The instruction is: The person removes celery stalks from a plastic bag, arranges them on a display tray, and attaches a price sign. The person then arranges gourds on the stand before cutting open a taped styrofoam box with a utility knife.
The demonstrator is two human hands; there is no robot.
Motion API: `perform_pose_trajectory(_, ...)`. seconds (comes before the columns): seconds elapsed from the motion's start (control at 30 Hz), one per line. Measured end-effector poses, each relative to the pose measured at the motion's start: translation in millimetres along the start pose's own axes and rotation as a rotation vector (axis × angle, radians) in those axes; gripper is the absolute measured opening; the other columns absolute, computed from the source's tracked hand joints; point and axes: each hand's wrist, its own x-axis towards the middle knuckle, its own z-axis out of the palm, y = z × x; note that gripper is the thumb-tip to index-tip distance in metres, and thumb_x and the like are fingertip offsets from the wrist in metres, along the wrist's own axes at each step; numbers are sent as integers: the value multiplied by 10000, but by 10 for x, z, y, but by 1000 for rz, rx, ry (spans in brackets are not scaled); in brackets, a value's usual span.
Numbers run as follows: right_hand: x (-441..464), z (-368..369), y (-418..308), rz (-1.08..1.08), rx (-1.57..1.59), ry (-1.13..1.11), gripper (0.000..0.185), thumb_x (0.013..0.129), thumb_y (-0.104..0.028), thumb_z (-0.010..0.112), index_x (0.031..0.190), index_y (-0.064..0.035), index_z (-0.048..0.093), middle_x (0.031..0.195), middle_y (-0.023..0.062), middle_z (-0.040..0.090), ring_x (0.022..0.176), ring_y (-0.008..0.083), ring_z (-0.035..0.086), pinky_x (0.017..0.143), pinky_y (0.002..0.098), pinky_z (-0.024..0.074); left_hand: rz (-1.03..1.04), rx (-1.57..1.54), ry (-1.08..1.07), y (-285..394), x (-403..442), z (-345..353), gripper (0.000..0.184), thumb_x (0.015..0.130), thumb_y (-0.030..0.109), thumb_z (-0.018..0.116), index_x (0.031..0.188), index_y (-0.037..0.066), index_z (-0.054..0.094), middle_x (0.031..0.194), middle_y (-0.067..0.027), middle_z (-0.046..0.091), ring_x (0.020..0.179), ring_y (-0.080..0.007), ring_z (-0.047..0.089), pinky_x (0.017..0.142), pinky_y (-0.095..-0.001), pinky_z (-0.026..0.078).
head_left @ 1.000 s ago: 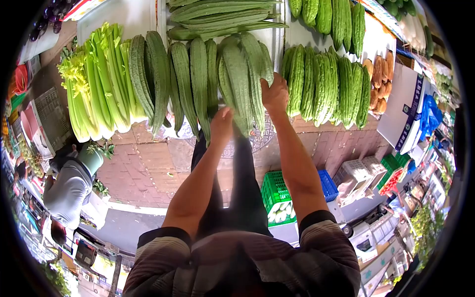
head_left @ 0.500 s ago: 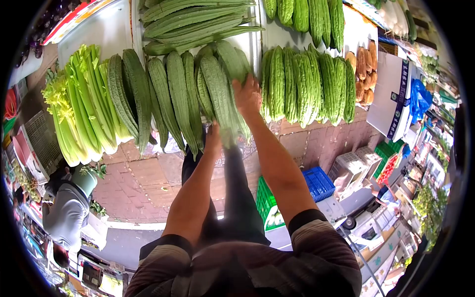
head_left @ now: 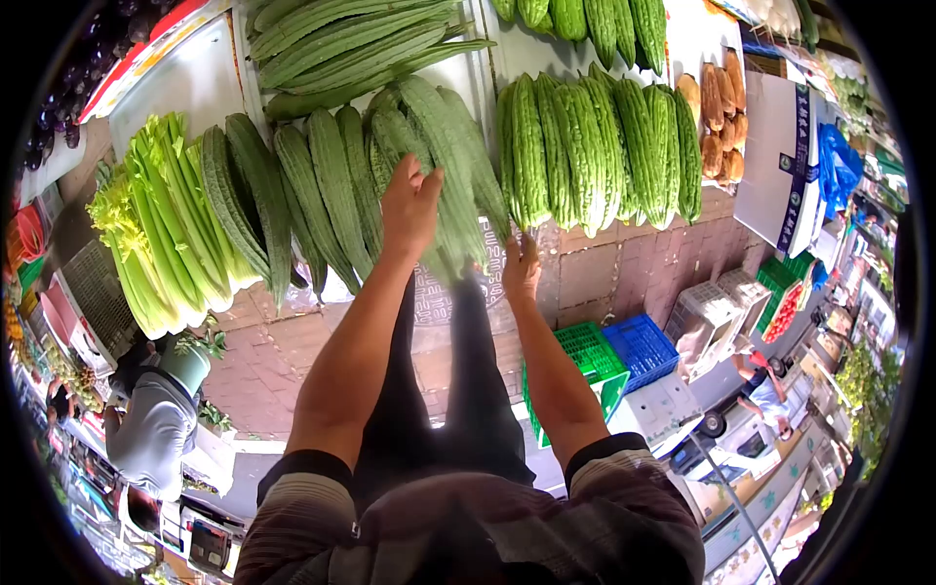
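Several long green ridge gourds (head_left: 327, 185) lie side by side at the front of the stall, their lower ends hanging over its edge. My left hand (head_left: 411, 210) is closed, its fingers curled against the upper part of a ridge gourd (head_left: 439, 127) on the right side of the pile. Lower down, my right hand (head_left: 522, 268) has its fingers closed at the tip of the rightmost ridge gourd (head_left: 486, 185). The lower ends between my hands are blurred by motion.
Celery (head_left: 171, 224) lies left of the gourds; bitter melons (head_left: 585, 146) and brown roots (head_left: 723, 117) lie right. More gourds (head_left: 361, 44) sit behind. Green (head_left: 590, 356) and blue crates (head_left: 641, 351) stand at lower right. Another person (head_left: 156, 419) bends at lower left.
My left hand has moved up onto the gourds from their lower ends. My right hand has dropped from the top of the pile to a gourd's tip. The view has shifted slightly.
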Motion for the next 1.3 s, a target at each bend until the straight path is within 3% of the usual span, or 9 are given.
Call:
perform_pose_trajectory(0.13,73,-130,-325,297,230,-142,575,911,-466,662,1159,50,616,937,178,686,906,289,644,819,394,499,-122,216,-83,498,173,275,663,942,285,629,1422,-109,396,1365,-327,527,1208,-403,589,1050,-424,445)
perform_pose_trajectory(0.33,156,187,97,147,75,-301,633,861,-557,668,1141,9,623,867,206,685,593,329,676,686,473,545,-15,307,84,312,396,536,668,865,221,663,1385,-116,411,1245,-375,543,1177,-502,531,1039,-497,424)
perform_pose_trajectory(0.57,142,226,-93,104,68,-263,645,889,-598,594,1062,23,622,792,285,659,831,506,640,723,537,491,149,352,114,91,430,651,601,875,194,643,1359,-93,430,1291,-336,526,1211,-483,489,1043,-515,396)
perform_pose_trajectory(0.77,-69,534,22,-64,260,-208,561,930,-517,592,992,40,610,841,306,645,841,476,636,741,507,469,107,528,80,308,426,804,653,919,226,628,1439,-82,380,1382,-339,493,1282,-459,492,1085,-471,397)
perform_pose_trajectory(0.93,-116,371,-87,-66,345,-196,525,936,-431,625,1142,50,585,930,229,681,845,397,652,752,457,502,93,483,-63,224,487,626,662,929,261,629,1431,-96,385,1364,-329,523,1261,-444,524,1066,-437,421)
perform_pose_trajectory(1.0,-201,35,-124,22,417,-199,506,936,-384,639,1208,34,555,1008,176,691,890,303,673,761,419,522,70,470,-126,-180,703,453,701,919,337,674,1412,-90,418,1345,-320,541,1253,-420,539,1054,-434,426)
perform_pose_trajectory(1.03,-356,158,310,-8,389,-186,498,929,-387,649,1222,4,559,1053,184,678,930,321,666,789,425,521,236,461,-81,-298,703,343,711,913,372,687,1386,-101,445,1332,-305,549,1238,-418,539,1051,-433,425)
perform_pose_trajectory(1.17,-1300,-322,1291,-37,145,29,500,897,-408,677,1242,-62,570,1074,242,663,1009,417,640,870,488,507,73,147,-224,-109,330,-23,541,941,283,673,1390,39,497,1252,-78,606,1102,-198,571,943,-328,446)
perform_pose_trajectory(1.3,-2096,-1314,1802,509,-41,-249,475,892,-456,649,1130,-45,655,1091,239,674,1031,422,641,896,491,507,-235,301,-449,-260,-496,-698,432,978,275,643,1316,23,550,1106,-33,590,904,-106,551,775,-242,458)
